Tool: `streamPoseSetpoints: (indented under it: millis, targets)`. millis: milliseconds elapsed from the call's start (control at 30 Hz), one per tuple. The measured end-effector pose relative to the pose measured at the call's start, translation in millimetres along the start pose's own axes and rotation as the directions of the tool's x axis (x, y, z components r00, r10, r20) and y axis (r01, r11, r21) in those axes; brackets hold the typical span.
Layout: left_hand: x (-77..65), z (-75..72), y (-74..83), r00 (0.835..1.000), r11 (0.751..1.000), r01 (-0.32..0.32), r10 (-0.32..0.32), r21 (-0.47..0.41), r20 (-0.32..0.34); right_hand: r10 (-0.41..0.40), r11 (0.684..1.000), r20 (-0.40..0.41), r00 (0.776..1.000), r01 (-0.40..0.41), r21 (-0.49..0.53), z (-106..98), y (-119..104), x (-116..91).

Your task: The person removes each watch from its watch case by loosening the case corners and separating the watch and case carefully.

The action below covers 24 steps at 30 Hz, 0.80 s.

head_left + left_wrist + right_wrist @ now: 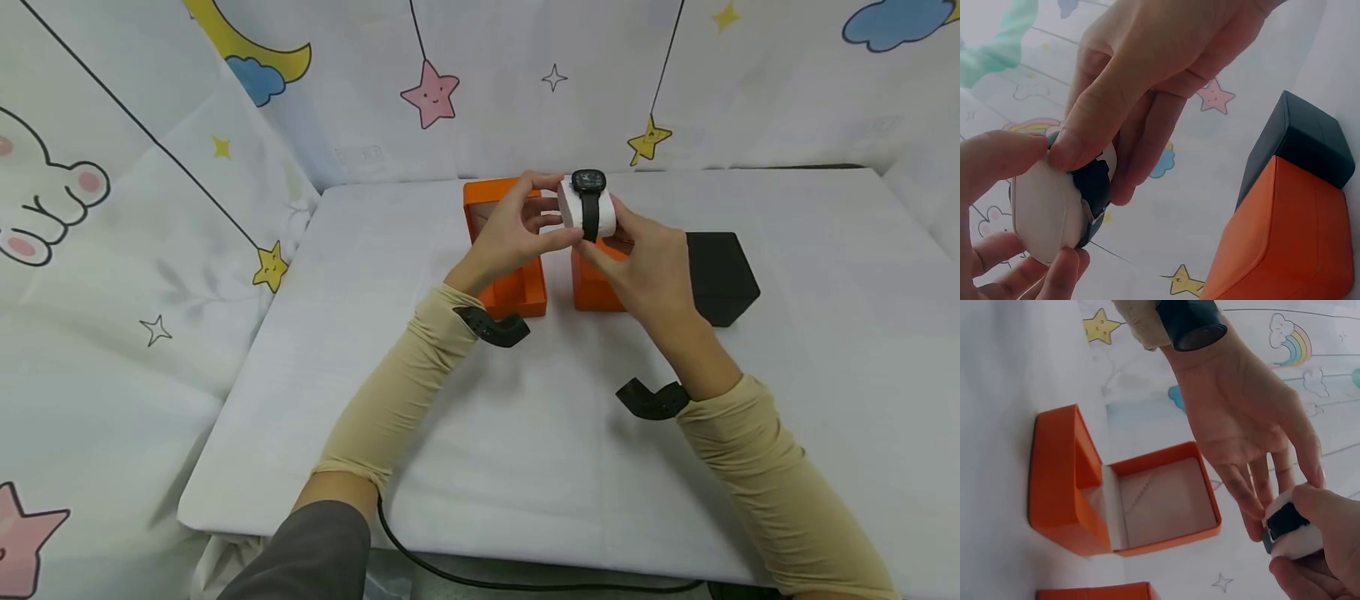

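A black wristwatch [590, 200] is wrapped around a white watch cushion [568, 202], raised above the table. My left hand [517, 227] grips the cushion from its left side, thumb and fingers on either side of it. From the right, my right hand [651, 268] pinches the same cushion near the strap. In the left wrist view, the dark strap [1092, 187] runs round the cushion [1041, 206], with the right thumb pressing by its edge. Behind and below the left hand stands an open orange box [517, 292], its lid tipped back. The right hand partly hides a second orange box [592, 283].
A black box [723, 279] stands right of the second orange box, partly behind the right forearm. White cloth covers the table [540, 450]. A printed curtain [495, 150] hangs along the back edge. A black cable [525, 585] runs along the front.
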<state>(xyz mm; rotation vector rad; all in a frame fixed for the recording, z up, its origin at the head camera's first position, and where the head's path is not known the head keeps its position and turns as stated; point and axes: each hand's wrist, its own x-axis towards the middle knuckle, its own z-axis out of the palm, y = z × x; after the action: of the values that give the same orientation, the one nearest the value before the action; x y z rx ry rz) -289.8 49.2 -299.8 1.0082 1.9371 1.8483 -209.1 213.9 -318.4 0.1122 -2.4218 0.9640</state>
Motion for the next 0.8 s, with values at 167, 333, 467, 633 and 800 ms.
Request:
streamPoseSetpoints:
  millis: [167,333,467,633,800]
  targets:
    - [-1.1,-4.2,2.6,1.000,1.000,0.010,-0.009,0.029,-0.016,0.018,0.999,0.048,0.999,-0.020,0.034,-1.4,0.1,0.2]
    - [-0.9,-6.6,0.9,0.999,0.998,-0.008,0.010,0.056,-0.030,0.027,0.999,0.098,0.995,-0.032,0.043,-0.4,0.4,-0.2]
    - [0.9,-5.9,-3.7,0.998,0.997,-0.037,0.040,0.068,-0.041,0.007,0.999,0.115,0.993,-0.013,0.052,-0.1,2.7,0.3]
    - [0.4,-10.1,-7.3,0.998,0.998,-0.063,0.063,0.005,-0.016,-0.001,0.994,0.196,0.981,-0.020,0.108,-8.2,9.9,5.0]
    - [-1.4,-15.4,-6.7,0.987,0.988,-0.086,0.102,-0.127,0.125,0.142,0.928,0.235,0.962,-0.212,0.308,-29.7,22.0,13.3]
